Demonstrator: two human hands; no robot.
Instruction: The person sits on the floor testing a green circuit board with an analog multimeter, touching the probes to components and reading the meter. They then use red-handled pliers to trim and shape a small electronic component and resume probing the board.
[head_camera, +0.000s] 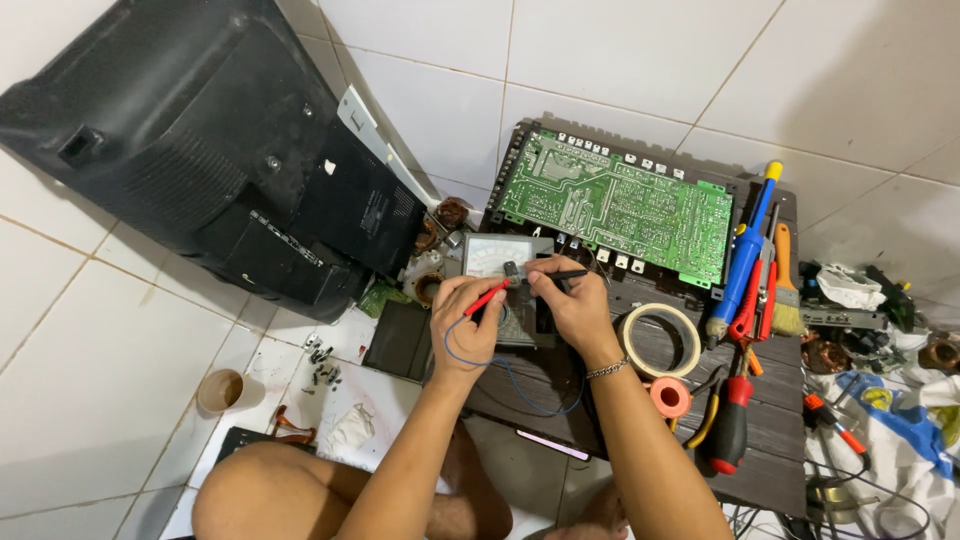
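The left hand pinches a red probe, its length slanting up and rightward toward the right hand, which pinches a black probe lying almost level. Both tips meet over the small part between the hands, just above the meter face. Beyond lies the green circuit board on a dark slatted table; a tape roll sits right, white floor tiles all round.

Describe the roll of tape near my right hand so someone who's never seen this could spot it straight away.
Find the green circuit board on the dark slatted board. Just below it, beside the right hand, lies the roll of tape, flat. It is a wide cream ring, larger and paler than the small orange roll next to it.
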